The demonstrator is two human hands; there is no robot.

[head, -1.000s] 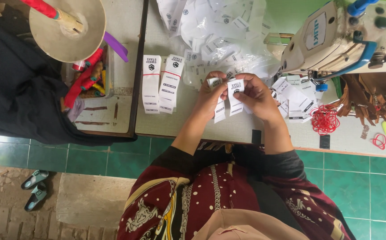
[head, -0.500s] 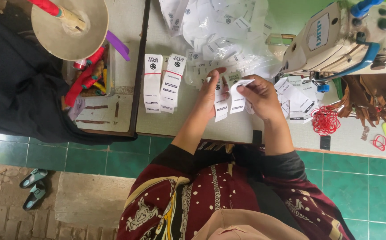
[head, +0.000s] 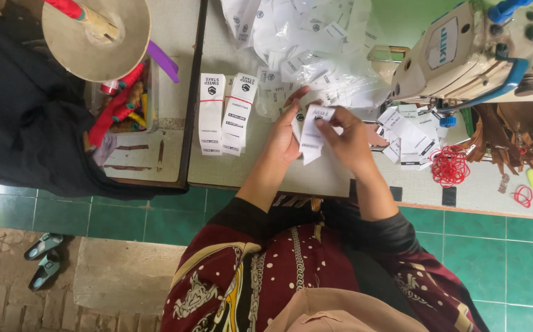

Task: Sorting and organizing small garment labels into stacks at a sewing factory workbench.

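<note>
Head view: both hands, left hand (head: 283,136) and right hand (head: 346,136), pinch a small stack of white printed fabric labels (head: 313,132), which could slip from the fingers and scatter into the loose white label pile (head: 315,49) just beyond the grip.

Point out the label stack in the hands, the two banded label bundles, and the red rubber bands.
label stack (head: 311,132), head view, white face between both hands.
banded label bundles (head: 224,114), head view, left bundle's edge.
red rubber bands (head: 449,166), head view, middle of pile.

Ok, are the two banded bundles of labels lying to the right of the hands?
No, the two banded label bundles lie on the table left of the left hand, while the right hand helps hold a few white labels.
</note>
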